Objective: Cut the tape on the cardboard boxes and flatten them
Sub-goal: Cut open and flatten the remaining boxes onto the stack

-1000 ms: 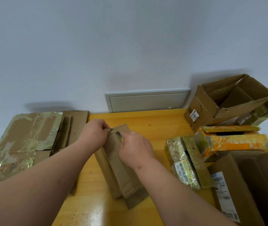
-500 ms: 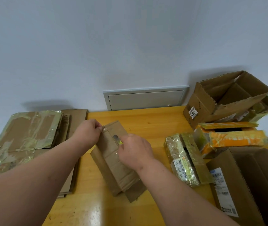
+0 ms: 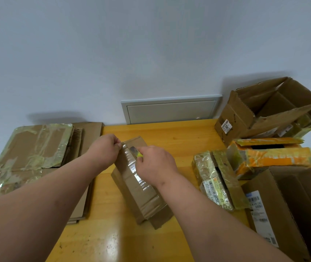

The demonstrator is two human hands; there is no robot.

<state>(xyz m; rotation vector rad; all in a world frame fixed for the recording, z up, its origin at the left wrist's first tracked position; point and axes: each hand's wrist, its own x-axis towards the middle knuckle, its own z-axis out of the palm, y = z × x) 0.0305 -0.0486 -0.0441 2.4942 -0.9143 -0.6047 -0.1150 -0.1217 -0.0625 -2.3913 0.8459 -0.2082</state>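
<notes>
A long brown cardboard box (image 3: 141, 193) lies at the middle of the yellow wooden table (image 3: 169, 137), with clear shiny tape along its top seam. My left hand (image 3: 105, 148) pinches the box's far left corner. My right hand (image 3: 154, 167) grips a small cutter (image 3: 136, 151) with a yellow-green body, and its blade rests on the tape near the far end of the box. Most of the cutter is hidden by my fingers.
A pile of flattened taped cardboard (image 3: 31, 154) lies at the left. On the right stand an open brown box (image 3: 264, 112), an orange taped box (image 3: 270, 157), a yellow-green taped box (image 3: 217, 178) and a large open box (image 3: 291, 207). A grey wall panel (image 3: 170, 109) is behind the table.
The box has shifted a little to the left and nearer to me, with both hands on it. The cutter blade has stayed near the far end of the tape.
</notes>
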